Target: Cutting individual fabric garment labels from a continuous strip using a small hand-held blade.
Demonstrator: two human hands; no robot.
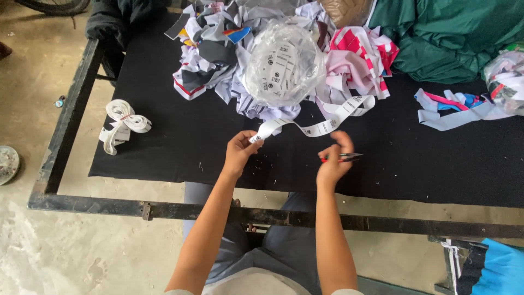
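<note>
My left hand (pixel 240 150) pinches the free end of a long white label ribbon (pixel 322 123) printed with dark marks. The ribbon curves back across the black cloth toward the pile of scraps. My right hand (pixel 334 161) grips small red-handled thread snips (pixel 344 157), their blades pointing right, just below the ribbon. A clear plastic bag of cut white labels (pixel 283 64) sits just beyond both hands.
Black cloth (pixel 164 131) covers a metal-framed table (pixel 65 120). Fabric scraps (pixel 360 60) are heaped at the back, green cloth (pixel 453 38) at the far right, more strips (pixel 453 109) on the right. A bundled white ribbon roll (pixel 123 123) hangs at the left edge.
</note>
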